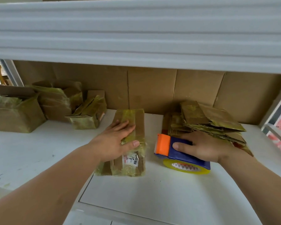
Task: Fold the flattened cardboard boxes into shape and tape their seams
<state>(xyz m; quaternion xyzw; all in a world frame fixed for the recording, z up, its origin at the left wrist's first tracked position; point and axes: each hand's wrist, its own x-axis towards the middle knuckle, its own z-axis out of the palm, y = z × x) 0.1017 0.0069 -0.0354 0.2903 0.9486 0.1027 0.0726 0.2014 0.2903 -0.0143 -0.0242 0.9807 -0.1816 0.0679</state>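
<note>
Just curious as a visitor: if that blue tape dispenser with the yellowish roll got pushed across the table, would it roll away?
Probably not. The tape dispenser lies on its side, roll flat on the white table, so it would likely slide. Its plastic frame looks stiff. The right hand covers it easily, suggesting it is light.

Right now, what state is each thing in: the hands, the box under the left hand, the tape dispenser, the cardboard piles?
Left hand: flat, pressing on the box.
Box: folded into shape, taped along the top.
Right hand: gripping the tape dispenser.
Tape dispenser: resting on the table, beside the box, apart from it.
Flattened boxes: stacked unfolded.
Finished boxes: assembled, taped, some flaps open.
</note>
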